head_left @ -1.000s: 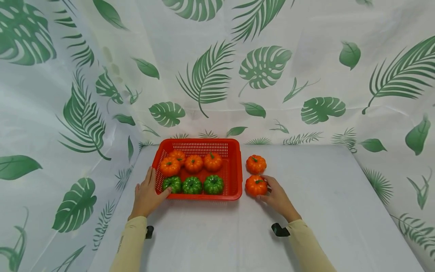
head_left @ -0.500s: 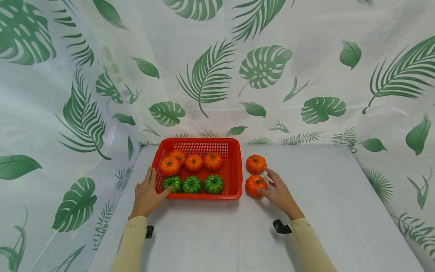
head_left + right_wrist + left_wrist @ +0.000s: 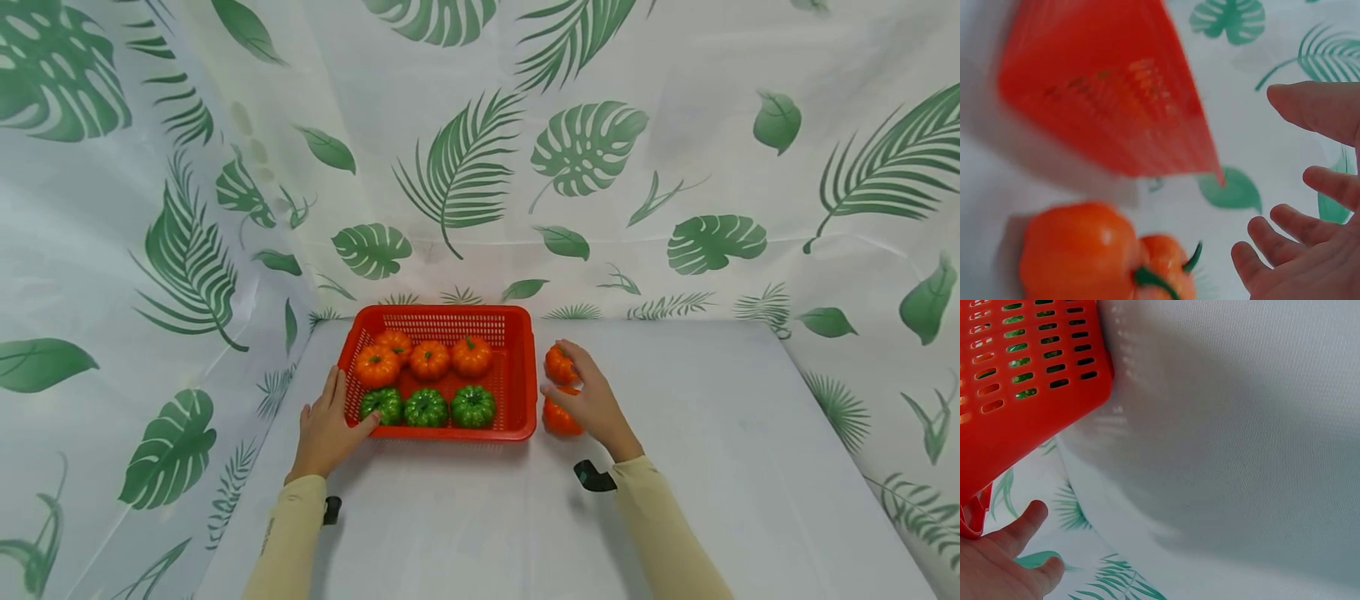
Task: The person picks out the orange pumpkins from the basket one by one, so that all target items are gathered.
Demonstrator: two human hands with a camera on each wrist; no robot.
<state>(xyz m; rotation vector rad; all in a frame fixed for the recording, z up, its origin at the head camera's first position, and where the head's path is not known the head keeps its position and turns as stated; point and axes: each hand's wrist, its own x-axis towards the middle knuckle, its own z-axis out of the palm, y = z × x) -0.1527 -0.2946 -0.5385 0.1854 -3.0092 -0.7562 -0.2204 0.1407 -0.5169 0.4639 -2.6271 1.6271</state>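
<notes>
My left hand [image 3: 326, 429] rests at the left front corner of a red plastic basket [image 3: 517, 333], thumb at the front rim, fingers along the left side. In the left wrist view, two of its fingertips extend straight past the basket. Beside the basket's right wall, two small orange pumpkins stand on the table: a rear pumpkin [image 3: 558, 364] and a front pumpkin [image 3: 561, 420]. Over them hovers my right hand [image 3: 596, 408], partly hiding both. The right wrist view shows its fingers [image 3: 1310, 225] spread and holding nothing, with the pumpkins [image 3: 1079, 256] lower down.
Inside the basket, several orange pumpkins [image 3: 430, 360] sit behind a front row of three green pumpkins [image 3: 472, 407]. A white cloth [image 3: 450, 525] covers the table. Leaf-printed curtains [image 3: 465, 167] stand close behind it and at both sides.
My right hand has let go of the front orange pumpkin, lifted off and moved back and left over the pair. Both pumpkins stay beside the basket. The left hand has not moved.
</notes>
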